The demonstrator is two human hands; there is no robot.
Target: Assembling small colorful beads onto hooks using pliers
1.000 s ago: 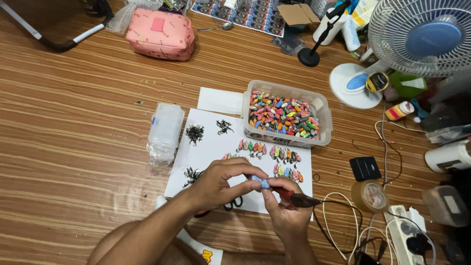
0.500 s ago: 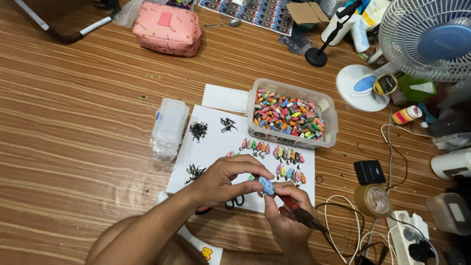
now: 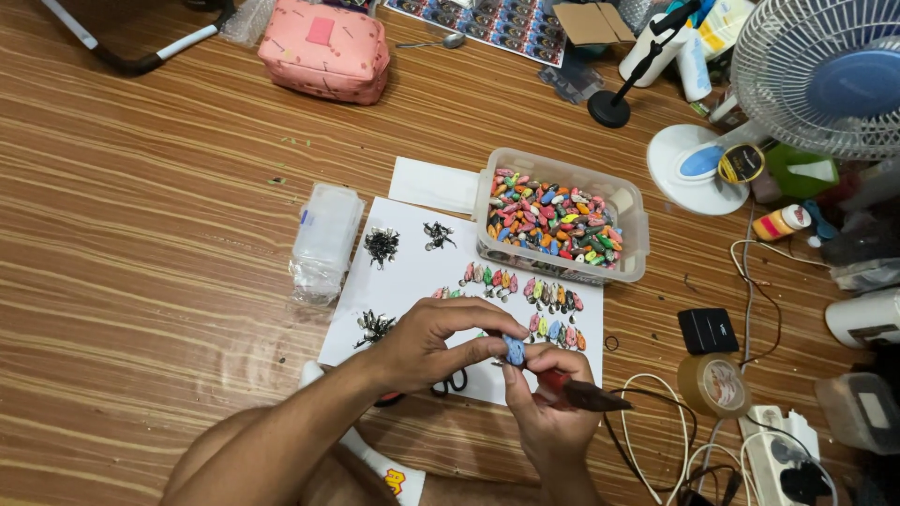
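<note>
Blue oval bead point(image 3: 514, 349), glossy and small, sits low centre of frame, pinched between thumb and fingertips of the left hand point(image 3: 439, 339); right hand point(image 3: 548, 398) touches it from below and is wrapped tight around a dark pointed tool with a red grip point(image 3: 581, 396), tip aimed right. Both hands work over a white paper sheet point(image 3: 412, 281), matte and flat, lying on striped wood-grain floor point(image 3: 141, 244). On the sheet: three small heaps of dark metal hooks point(image 3: 381, 245), spiky, and curved rows of painted beads point(image 3: 553, 298), too many and too small to count. One clear plastic tub point(image 3: 637, 220), rounded corners, centre frame, filled with mixed-colour beads, its near edge overlapping the sheet's top right. One clear lidded box point(image 3: 326, 236) touches the sheet's left edge. One roll of brown tape point(image 3: 714, 384) and one black square block point(image 3: 708, 330) right of the hands, white cables looping between. One pink padded pouch point(image 3: 325, 49) at top, one fan point(image 3: 825, 70) upper right. Open floor across the left half; right side is crowded.
</note>
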